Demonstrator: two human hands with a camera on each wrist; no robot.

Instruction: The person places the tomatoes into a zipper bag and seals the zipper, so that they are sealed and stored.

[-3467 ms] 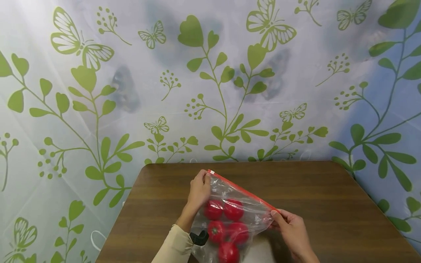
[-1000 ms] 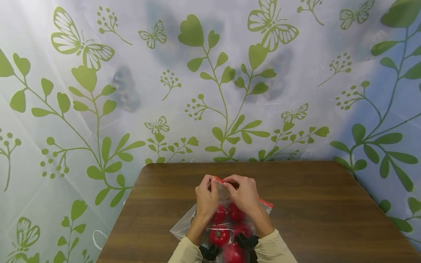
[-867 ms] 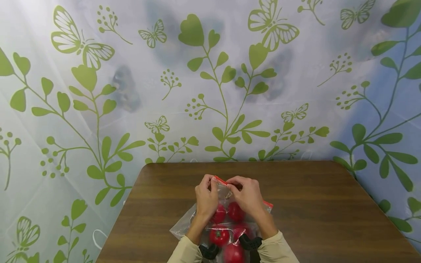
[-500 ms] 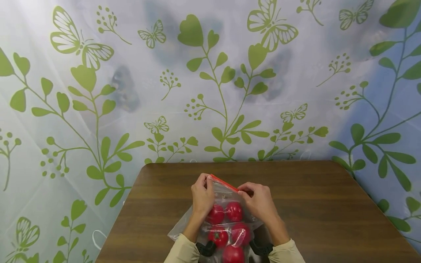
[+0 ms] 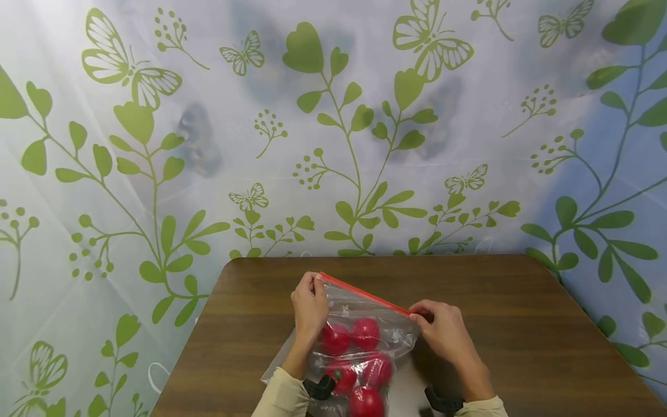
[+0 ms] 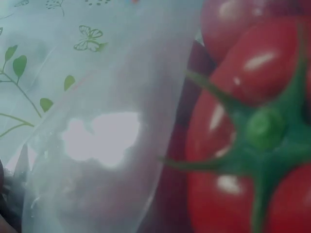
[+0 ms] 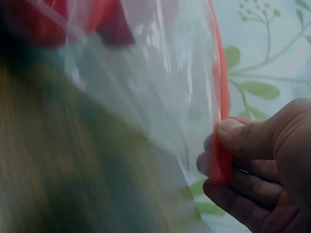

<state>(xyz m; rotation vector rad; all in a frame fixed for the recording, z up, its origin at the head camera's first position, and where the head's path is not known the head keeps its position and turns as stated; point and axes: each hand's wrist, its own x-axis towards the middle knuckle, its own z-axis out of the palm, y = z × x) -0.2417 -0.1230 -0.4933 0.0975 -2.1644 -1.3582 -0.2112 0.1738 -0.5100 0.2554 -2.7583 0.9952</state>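
Observation:
A clear plastic zipper bag (image 5: 401, 336) with several red tomatoes (image 5: 366, 334) inside is held up slantwise in the head view. Its red zipper strip (image 5: 365, 293) runs from upper left to lower right between my hands. My left hand (image 5: 310, 304) pinches the upper left corner at the strip's end. At the other end, my right hand (image 5: 445, 333) pinches the strip. The right wrist view shows the thumb (image 7: 233, 130) pressed on the strip, with fingers behind it. Close up in the left wrist view, a tomato with a green calyx (image 6: 266, 127) shows beside the cloudy plastic.
A brown wooden table (image 5: 531, 347) lies beneath the bag. Behind it hangs a pale cloth (image 5: 333, 174) printed with green leaves and butterflies. Black straps (image 5: 319, 387) sit at both wrists, below light sleeves.
My right hand has slid along the red strip away from the left, down to its right end. The left hand has shifted slightly left. The strip, bunched earlier, is now stretched straight.

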